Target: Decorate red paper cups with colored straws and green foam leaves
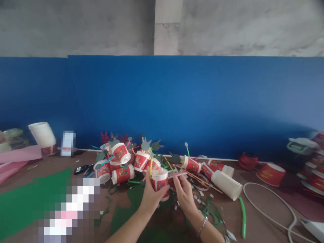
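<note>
A red and white paper cup (pixel 159 184) stands upright in my left hand (pixel 150 197), whose fingers and thumb wrap round its sides. Some thin strips show at the cup's mouth. To the right of the cup, my right hand (pixel 185 195) pinches a pale pink straw-like strip (pixel 179 174) lying nearly level, its left end close to the cup's rim. Whether that end touches the cup, I cannot tell. Just behind my hands lies a pile of similar cups (pixel 123 173) with coloured straws and grey animal-head cut-outs (pixel 146 144).
Nested white cups (pixel 227 184) lie to the right, near a looped white cable (pixel 275 189) and a green tube (pixel 243 217). Green sheets (pixel 22 202) and paper scraps (pixel 211 212) cover parts of the table. A blue partition (pixel 177 101) rises behind.
</note>
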`<act>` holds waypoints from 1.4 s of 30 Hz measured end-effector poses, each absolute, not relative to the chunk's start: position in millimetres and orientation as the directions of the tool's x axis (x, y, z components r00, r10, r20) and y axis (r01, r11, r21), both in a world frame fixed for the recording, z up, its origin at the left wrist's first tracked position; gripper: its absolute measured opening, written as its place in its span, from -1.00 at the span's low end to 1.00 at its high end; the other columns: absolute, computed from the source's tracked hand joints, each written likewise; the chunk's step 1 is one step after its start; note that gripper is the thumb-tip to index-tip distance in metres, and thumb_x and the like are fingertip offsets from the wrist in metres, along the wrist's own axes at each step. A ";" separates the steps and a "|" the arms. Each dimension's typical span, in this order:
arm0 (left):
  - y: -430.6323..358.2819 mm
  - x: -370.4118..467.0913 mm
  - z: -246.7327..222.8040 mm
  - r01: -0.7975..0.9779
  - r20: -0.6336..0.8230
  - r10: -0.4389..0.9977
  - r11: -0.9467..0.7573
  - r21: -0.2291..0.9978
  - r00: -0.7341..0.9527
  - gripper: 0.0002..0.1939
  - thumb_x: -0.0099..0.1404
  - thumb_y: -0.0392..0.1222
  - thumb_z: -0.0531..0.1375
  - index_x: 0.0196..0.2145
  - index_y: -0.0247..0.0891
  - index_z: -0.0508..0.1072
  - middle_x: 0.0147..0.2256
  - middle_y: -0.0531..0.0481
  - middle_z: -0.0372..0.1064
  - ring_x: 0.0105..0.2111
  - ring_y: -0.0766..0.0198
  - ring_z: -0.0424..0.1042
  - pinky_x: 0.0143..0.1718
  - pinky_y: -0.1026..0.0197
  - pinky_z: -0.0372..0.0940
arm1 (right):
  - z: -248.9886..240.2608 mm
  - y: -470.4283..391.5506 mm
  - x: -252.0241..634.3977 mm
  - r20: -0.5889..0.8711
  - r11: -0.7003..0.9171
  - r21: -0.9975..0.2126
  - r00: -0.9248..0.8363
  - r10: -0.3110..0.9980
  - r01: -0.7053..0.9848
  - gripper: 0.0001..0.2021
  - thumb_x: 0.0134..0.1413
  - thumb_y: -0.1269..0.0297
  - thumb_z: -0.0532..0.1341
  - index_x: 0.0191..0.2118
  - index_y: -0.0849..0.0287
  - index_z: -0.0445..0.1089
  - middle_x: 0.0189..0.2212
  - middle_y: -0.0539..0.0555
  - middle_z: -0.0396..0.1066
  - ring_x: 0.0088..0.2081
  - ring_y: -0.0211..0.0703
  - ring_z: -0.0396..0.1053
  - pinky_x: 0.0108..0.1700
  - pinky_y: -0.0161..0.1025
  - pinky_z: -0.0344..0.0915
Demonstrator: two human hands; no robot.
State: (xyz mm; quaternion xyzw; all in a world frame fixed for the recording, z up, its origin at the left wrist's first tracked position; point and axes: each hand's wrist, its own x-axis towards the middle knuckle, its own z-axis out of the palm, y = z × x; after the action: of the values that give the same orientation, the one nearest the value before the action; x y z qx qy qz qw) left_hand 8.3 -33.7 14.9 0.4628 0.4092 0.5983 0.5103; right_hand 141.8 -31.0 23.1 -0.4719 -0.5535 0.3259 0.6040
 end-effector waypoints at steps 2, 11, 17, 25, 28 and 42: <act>-33.3 7.4 12.9 -0.189 0.122 0.991 -0.129 0.974 -0.045 0.04 -0.05 -0.26 0.36 0.27 -0.20 -0.13 0.13 -0.23 0.24 0.09 -0.01 0.28 0.08 0.05 0.22 | 22.5 -31.3 141.8 0.368 0.350 -0.928 0.155 0.917 0.131 -0.64 0.08 -0.05 0.13 -0.45 0.17 0.36 -0.54 0.03 0.35 -0.44 -0.15 0.28 -0.39 -0.30 0.22; -32.2 7.8 13.6 -0.114 0.174 0.981 -0.183 0.977 -0.080 -0.16 -0.06 -0.33 0.31 0.18 -0.25 0.09 -0.03 -0.14 0.40 -0.03 0.08 0.40 0.01 0.11 0.28 | 19.2 -32.3 140.8 0.389 0.364 -0.914 0.136 0.911 0.180 -0.65 0.14 -0.03 0.08 -0.40 0.17 0.35 -0.53 0.01 0.33 -0.49 -0.21 0.23 -0.43 -0.32 0.19; -35.1 8.6 15.1 -0.071 0.217 0.976 -0.219 0.973 -0.035 -0.12 -0.01 -0.38 0.25 0.22 -0.21 -0.06 -0.04 -0.12 0.39 -0.07 0.13 0.41 -0.02 0.11 0.30 | 24.2 -33.6 138.8 0.407 0.388 -0.909 0.134 0.903 0.150 -0.66 0.12 -0.01 0.12 -0.42 0.18 0.37 -0.55 -0.01 0.29 -0.51 -0.25 0.17 -0.48 -0.34 0.14; -36.8 8.0 16.7 -0.159 0.197 0.980 -0.189 0.969 0.031 0.02 0.01 -0.34 0.27 0.26 -0.12 -0.26 -0.04 -0.06 0.38 -0.06 0.16 0.40 -0.03 0.11 0.30 | 30.7 -33.6 141.6 0.340 0.333 -0.940 0.126 0.932 0.075 -0.63 0.05 -0.02 0.18 -0.48 0.22 0.42 -0.61 -0.02 0.27 -0.56 -0.28 0.14 -0.53 -0.36 0.11; -37.2 8.3 19.2 -0.148 0.209 0.978 -0.203 0.968 0.026 0.03 0.02 -0.32 0.26 0.27 -0.13 -0.31 -0.05 -0.10 0.38 -0.11 0.15 0.43 -0.07 0.11 0.33 | 32.0 -36.2 140.5 0.350 0.342 -0.937 0.139 0.927 0.075 -0.64 0.07 -0.02 0.17 -0.34 0.21 0.47 -0.55 0.01 0.34 -0.51 -0.24 0.21 -0.47 -0.34 0.19; -42.1 9.4 13.0 0.008 0.279 0.959 -0.280 0.960 0.056 0.08 0.03 -0.32 0.27 0.29 -0.25 -0.39 0.05 -0.21 0.30 -0.01 0.10 0.36 0.04 0.09 0.22 | 37.3 -37.2 142.5 0.366 0.360 -0.929 0.068 0.928 0.088 -0.76 0.01 0.08 0.25 -0.40 0.17 0.43 -0.48 0.02 0.38 -0.44 -0.18 0.28 -0.40 -0.30 0.22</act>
State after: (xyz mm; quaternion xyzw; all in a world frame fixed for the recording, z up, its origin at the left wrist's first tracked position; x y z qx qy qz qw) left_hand 9.4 -42.1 13.0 0.5829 0.4145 0.5477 0.4340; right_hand 142.5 -37.2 37.3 -0.4375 -0.5807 0.3586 0.5855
